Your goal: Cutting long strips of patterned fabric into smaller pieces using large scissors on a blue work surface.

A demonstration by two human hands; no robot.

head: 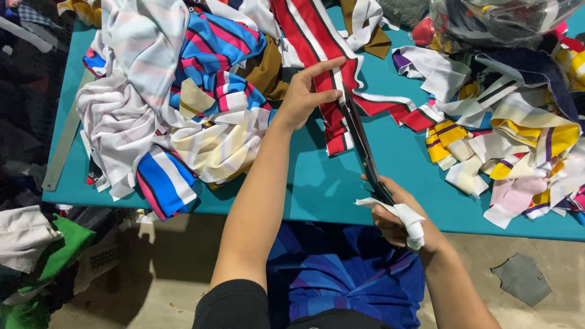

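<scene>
Left hand [308,91] pins red striped fabric strip [332,91] on teal tabletop [323,183]; right hand [399,213] cuts it with scissors [362,146].

Scissors [364,149] handles hidden inside the right hand [399,216] and its white cloth wrap [407,220]; clear bag [499,18] of fabric cut off by the top edge.

Open table [317,183]: bare teal strip along the near edge, between both piles.
Left block: heaped fabric [170,103].
Right block: offcuts [512,146], bag [499,21].
</scene>
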